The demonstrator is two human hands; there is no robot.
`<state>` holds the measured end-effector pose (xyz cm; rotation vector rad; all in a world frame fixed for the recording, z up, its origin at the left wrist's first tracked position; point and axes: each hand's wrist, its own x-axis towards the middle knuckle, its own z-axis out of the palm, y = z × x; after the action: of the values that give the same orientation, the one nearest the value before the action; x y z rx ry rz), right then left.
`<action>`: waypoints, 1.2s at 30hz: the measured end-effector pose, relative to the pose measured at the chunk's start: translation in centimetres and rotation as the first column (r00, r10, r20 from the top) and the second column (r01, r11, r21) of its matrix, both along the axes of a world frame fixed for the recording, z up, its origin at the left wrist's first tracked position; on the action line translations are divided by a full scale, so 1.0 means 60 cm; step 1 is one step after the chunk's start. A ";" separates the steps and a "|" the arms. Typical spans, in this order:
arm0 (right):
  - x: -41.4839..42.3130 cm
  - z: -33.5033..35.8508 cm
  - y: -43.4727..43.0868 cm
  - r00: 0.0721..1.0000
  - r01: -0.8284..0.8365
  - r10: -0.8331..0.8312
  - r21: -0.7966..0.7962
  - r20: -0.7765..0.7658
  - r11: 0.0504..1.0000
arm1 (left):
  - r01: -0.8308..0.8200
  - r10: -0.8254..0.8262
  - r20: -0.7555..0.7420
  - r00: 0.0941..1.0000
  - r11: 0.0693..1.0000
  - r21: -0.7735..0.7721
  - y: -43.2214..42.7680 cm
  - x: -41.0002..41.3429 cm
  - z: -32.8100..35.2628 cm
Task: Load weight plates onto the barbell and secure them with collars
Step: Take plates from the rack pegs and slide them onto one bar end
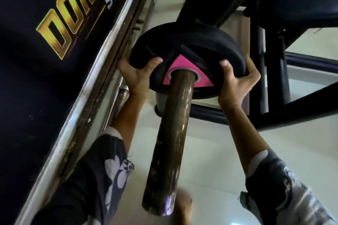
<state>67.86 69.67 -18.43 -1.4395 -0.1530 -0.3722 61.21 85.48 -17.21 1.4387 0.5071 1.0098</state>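
A black weight plate (192, 42) with a pink triangular centre sits on the rusty brown barbell sleeve (173, 133), far along it near the rack. My left hand (137, 73) grips the plate's left rim, thumb over the front face. My right hand (236, 82) grips the right rim the same way. The sleeve's free end points toward me at the bottom of the view. No collar is visible.
A dark banner with gold lettering (54, 29) in a worn metal frame (87, 97) stands close on the left. A black bench frame and pad (292, 14) fill the upper right. Pale floor tiles (210, 160) lie below, and a bare foot (182, 204) shows under the sleeve's end.
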 end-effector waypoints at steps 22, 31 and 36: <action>-0.499 -0.015 -0.143 0.982 0.008 -0.038 -0.158 -0.185 0.987 | 0.101 -0.101 0.009 0.995 0.984 -0.147 -0.128 -0.480 -0.041; -0.596 0.295 -0.275 0.975 0.092 -0.106 -0.079 -0.193 0.993 | 0.215 -0.215 0.006 0.977 0.975 -0.053 -0.251 -0.560 0.273; -0.617 0.439 -0.385 0.975 0.191 -0.199 -0.088 -0.095 0.978 | 0.292 -0.294 0.081 0.952 0.956 0.032 -0.363 -0.568 0.435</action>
<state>30.85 46.57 7.90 -1.5527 0.0596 -0.4553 27.14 63.69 8.91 1.4319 0.2126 0.8346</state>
